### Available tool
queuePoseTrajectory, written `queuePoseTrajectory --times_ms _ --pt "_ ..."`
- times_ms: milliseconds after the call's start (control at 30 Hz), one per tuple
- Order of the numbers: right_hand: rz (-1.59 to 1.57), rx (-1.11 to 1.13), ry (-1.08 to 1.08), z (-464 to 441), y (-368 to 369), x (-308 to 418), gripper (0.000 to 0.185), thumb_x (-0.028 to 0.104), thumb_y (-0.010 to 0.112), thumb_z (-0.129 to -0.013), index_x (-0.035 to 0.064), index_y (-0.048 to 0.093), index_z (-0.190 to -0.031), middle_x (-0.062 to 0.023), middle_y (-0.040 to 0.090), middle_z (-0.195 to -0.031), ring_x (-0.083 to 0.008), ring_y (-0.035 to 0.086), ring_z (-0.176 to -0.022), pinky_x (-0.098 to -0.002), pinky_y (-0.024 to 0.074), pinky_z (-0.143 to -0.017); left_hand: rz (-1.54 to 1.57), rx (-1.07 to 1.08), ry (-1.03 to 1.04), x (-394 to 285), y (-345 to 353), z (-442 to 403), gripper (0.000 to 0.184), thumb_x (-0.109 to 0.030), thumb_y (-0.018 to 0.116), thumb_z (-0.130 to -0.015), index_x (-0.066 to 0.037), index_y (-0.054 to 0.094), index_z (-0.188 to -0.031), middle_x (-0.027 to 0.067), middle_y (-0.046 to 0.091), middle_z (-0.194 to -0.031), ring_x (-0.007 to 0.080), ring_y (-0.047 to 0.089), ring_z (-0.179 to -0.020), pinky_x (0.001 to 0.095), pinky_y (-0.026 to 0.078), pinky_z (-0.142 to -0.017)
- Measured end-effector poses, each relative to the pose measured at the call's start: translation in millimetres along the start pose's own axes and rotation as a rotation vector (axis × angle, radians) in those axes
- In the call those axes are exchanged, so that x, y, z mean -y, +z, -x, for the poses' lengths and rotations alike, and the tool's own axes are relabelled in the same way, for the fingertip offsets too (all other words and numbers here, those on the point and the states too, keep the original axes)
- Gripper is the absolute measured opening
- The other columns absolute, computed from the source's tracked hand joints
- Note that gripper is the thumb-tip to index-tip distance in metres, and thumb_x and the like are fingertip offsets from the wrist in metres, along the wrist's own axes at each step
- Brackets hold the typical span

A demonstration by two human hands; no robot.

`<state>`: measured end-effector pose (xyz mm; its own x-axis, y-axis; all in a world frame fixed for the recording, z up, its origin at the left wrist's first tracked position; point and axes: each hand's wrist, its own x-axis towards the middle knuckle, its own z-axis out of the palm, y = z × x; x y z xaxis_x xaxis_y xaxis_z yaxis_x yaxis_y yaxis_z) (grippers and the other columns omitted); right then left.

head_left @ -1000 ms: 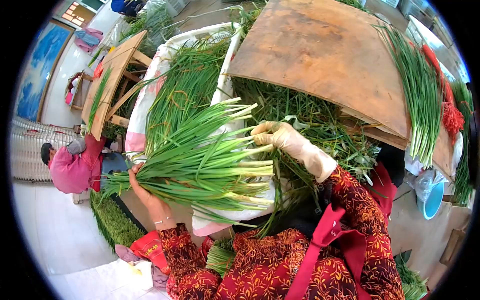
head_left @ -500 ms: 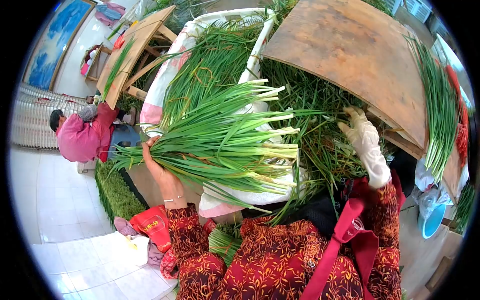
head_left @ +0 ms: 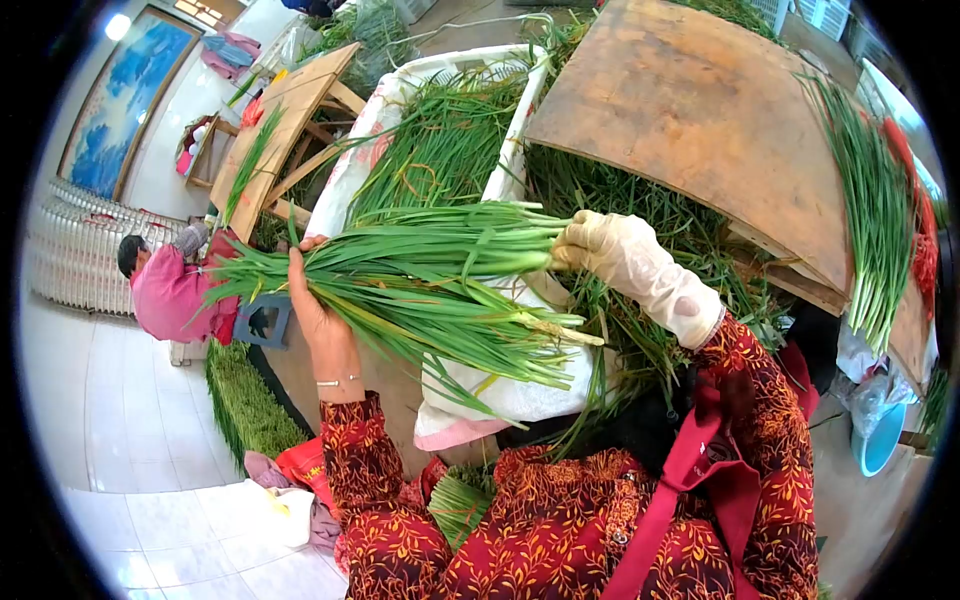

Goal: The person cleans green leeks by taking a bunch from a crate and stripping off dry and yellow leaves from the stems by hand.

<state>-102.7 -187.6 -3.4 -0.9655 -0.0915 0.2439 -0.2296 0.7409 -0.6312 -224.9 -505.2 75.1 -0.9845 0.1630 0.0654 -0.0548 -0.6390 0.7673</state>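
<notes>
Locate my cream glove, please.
In the head view, the cream glove is right of centre, on your right hand, at the pale ends of the green stalks.

With the held bunch (head_left: 440, 290) as the dial's centre, the left hand (head_left: 322, 325) was at 9 o'clock, the right hand (head_left: 605, 250) at 3. A crate (head_left: 515, 140) stood at 12, loose leaves (head_left: 440, 140) in it; a board (head_left: 690, 110) lay at 2, another bundle (head_left: 865, 220) along its 3 o'clock edge. A table (head_left: 300, 110) stood toward 11, a person (head_left: 180, 290) at 9, a basin (head_left: 880, 440) at 4.
</notes>
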Motion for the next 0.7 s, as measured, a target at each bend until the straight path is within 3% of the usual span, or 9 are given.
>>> queuePoseTrajectory --times_ms 67,167,233,267,333,367,400,500,700 --pt "0.080 0.002 0.115 6 -7 -10 0.026 0.032 0.059 -0.081 0.0127 0.065 -0.096 -0.0083 0.062 -0.087 -0.0275 0.061 -0.081 -0.0355 0.0493 -0.070 -0.028 -0.017 -0.017 6 -11 -14 0.015 -0.024 0.055 -0.090 -0.009 0.055 -0.087 0.0038 0.057 -0.094 0.0163 0.055 -0.091 0.0329 0.044 -0.086" --pt "-0.153 -0.245 0.481 29 -9 -39 0.034 0.038 0.053 -0.088 0.0065 0.063 -0.096 -0.0103 0.065 -0.089 -0.0201 0.062 -0.080 -0.0305 0.0481 -0.074 -0.086 -0.122 0.019 12 -11 -15 0.016 -0.025 0.055 -0.090 -0.009 0.055 -0.086 0.0039 0.057 -0.091 0.0167 0.055 -0.089 0.0330 0.045 -0.083" --pt "-0.715 -0.233 0.696 42 -17 -51 0.043 0.043 0.052 -0.089 0.0019 0.062 -0.098 -0.0094 0.065 -0.085 -0.0170 0.060 -0.080 -0.0273 0.0468 -0.075 -0.122 -0.187 0.032 12 -12 -11 0.016 -0.024 0.055 -0.090 -0.009 0.055 -0.085 0.0039 0.057 -0.089 0.0169 0.056 -0.087 0.0326 0.046 -0.082" --pt "-0.585 -0.029 0.701 40 -36 -30 0.044 0.041 0.052 -0.089 0.0000 0.061 -0.103 -0.0082 0.063 -0.083 -0.0156 0.058 -0.083 -0.0260 0.0455 -0.078 -0.141 -0.224 0.038 12 -15 -8 0.016 -0.024 0.055 -0.090 -0.008 0.055 -0.085 0.0040 0.058 -0.088 0.0170 0.056 -0.086 0.0324 0.046 -0.082" --pt "-0.688 -0.043 0.455 41 -25 13 0.043 0.042 0.060 -0.083 0.0031 0.061 -0.102 -0.0088 0.064 -0.093 -0.0195 0.059 -0.087 -0.0326 0.0470 -0.080 -0.089 -0.164 0.021 11 -18 -7 0.016 -0.024 0.054 -0.090 -0.009 0.054 -0.085 0.0036 0.057 -0.088 0.0171 0.056 -0.085 0.0323 0.047 -0.080" --pt "-0.766 0.098 0.339 37 -23 33 0.042 0.042 0.065 -0.078 0.0054 0.062 -0.100 -0.0115 0.063 -0.098 -0.0235 0.060 -0.092 -0.0337 0.0474 -0.081 -0.063 -0.127 0.012 11 -17 -8 0.016 -0.024 0.054 -0.090 -0.009 0.054 -0.085 0.0034 0.057 -0.088 0.0172 0.056 -0.085 0.0323 0.047 -0.079" --pt "-0.316 0.174 0.119 30 -18 50 0.036 0.039 0.065 -0.077 0.0082 0.062 -0.096 -0.0121 0.062 -0.095 -0.0265 0.060 -0.092 -0.0337 0.0483 -0.078 0.003 -0.138 -0.004 11 -6 -4 0.016 -0.021 0.055 -0.090 -0.007 0.053 -0.082 0.0056 0.056 -0.084 0.0168 0.055 -0.081 0.0327 0.048 -0.078" --pt "-0.062 0.103 -0.178 19 22 61 0.021 0.030 0.061 -0.078 0.0110 0.062 -0.087 -0.0096 0.059 -0.081 -0.0277 0.061 -0.076 -0.0389 0.0494 -0.068 -0.082 -0.218 0.035 11 -2 -1 0.016 -0.021 0.057 -0.089 -0.007 0.053 -0.081 0.0053 0.056 -0.082 0.0168 0.055 -0.081 0.0326 0.048 -0.078" --pt "0.034 0.073 -0.025 12 22 49 0.018 0.029 0.059 -0.078 0.0113 0.061 -0.079 -0.0077 0.059 -0.076 -0.0269 0.061 -0.069 -0.0389 0.0498 -0.062 0.045 -0.135 -0.029 7 -27 -10 0.018 -0.025 0.058 -0.087 -0.009 0.052 -0.081 0.0028 0.055 -0.082 0.0169 0.054 -0.081 0.0333 0.047 -0.079"
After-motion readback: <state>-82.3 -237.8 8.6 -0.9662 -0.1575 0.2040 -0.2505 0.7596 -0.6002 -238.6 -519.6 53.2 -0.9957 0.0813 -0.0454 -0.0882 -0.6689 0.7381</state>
